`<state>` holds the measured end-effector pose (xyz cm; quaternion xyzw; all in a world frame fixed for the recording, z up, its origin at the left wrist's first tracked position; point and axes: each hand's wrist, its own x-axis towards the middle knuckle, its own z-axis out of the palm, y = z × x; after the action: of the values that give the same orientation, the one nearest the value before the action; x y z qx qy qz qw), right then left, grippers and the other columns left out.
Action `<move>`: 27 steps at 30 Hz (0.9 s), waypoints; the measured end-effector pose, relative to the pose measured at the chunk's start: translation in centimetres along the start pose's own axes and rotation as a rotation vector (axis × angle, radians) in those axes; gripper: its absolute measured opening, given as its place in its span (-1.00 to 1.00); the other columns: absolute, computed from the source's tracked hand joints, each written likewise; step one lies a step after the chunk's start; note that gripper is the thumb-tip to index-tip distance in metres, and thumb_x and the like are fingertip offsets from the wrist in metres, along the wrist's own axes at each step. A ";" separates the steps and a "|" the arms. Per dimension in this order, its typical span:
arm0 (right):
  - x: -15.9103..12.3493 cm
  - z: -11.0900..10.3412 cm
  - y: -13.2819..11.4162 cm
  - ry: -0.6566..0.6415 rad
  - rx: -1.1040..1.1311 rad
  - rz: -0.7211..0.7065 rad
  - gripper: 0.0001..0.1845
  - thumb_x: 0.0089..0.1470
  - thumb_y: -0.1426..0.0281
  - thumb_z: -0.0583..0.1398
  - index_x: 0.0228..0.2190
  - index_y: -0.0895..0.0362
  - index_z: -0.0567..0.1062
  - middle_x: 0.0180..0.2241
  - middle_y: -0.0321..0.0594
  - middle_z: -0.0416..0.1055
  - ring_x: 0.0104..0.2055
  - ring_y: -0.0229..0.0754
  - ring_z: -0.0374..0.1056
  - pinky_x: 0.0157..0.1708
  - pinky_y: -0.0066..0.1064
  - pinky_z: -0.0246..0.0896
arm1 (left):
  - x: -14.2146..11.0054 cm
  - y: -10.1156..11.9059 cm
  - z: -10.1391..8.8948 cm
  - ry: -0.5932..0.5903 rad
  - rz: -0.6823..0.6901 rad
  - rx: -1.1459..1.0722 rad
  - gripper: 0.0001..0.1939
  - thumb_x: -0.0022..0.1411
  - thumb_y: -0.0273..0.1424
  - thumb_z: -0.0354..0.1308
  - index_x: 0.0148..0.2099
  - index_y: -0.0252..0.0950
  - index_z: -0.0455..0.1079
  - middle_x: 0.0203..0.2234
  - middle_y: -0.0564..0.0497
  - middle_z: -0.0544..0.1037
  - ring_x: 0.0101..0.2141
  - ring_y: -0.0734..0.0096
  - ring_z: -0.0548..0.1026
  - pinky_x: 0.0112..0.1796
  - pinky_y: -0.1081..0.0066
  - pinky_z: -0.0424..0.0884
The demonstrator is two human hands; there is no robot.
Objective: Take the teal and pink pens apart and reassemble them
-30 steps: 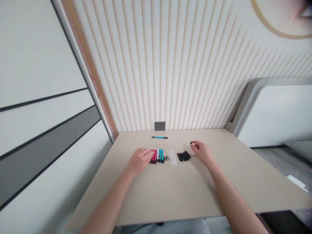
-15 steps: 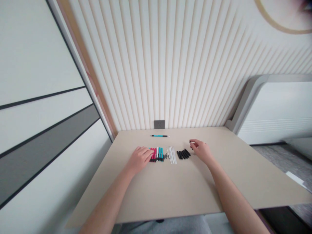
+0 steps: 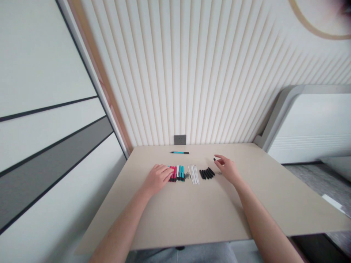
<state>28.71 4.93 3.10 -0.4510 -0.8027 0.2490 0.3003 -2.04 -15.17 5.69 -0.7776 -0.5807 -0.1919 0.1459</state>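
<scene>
On a beige tabletop set against a ribbed cream wall panel, a person's two bare hands sit on either side of a tidy line of pen parts. The left hand lies low and relaxed, fingers loosely open, its fingertips touching the left end of a group of red, white and teal pen barrels. To the right of that group come a few tiny gray pieces, then thin white sticks, then slanted black pen barrels. The right hand is raised just beyond the black barrels, thumb and fingers drawn into a narrow pinch, with a small black piece at the fingertips; whether it is gripped, I cannot tell. A teal pen lies alone farther back, below a gray wall socket.
</scene>
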 end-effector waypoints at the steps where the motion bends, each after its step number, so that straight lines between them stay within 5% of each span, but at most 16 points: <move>1: 0.0 0.0 0.0 0.003 0.015 -0.003 -0.58 0.11 0.27 0.09 -0.01 0.09 0.44 -0.35 -0.22 0.55 -0.31 -0.16 0.45 -0.23 -0.32 0.28 | 0.0 0.0 0.0 -0.002 -0.001 -0.004 -0.81 0.39 -0.41 -0.03 -0.10 -0.25 0.42 -0.29 -0.04 0.54 -0.25 0.30 0.45 -0.19 0.27 0.25; 13: -0.3 0.7 -1.0 -0.066 -0.048 -0.030 -0.87 0.02 0.36 0.14 -0.37 0.11 0.48 -0.37 -0.22 0.52 -0.34 -0.19 0.44 -0.30 -0.41 0.23 | 0.1 0.1 -0.2 -0.003 0.003 -0.023 -0.79 0.39 -0.41 -0.04 -0.12 -0.26 0.43 -0.30 -0.05 0.54 -0.25 0.33 0.45 -0.18 0.29 0.26; 27: -1.3 -0.1 -2.6 -0.198 -0.489 -0.045 -0.78 0.14 0.34 0.09 -0.23 0.03 0.52 -0.26 -0.20 0.54 -0.12 -0.07 0.37 -0.14 -0.27 0.04 | 0.0 0.0 0.0 -0.028 0.028 -0.007 -0.80 0.39 -0.43 -0.03 -0.16 -0.26 0.44 -0.32 -0.02 0.54 -0.26 0.34 0.44 -0.18 0.29 0.24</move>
<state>27.77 2.55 4.58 -0.4656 -0.8744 0.0835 0.1079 -2.04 -15.17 5.68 -0.7888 -0.5711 -0.1810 0.1376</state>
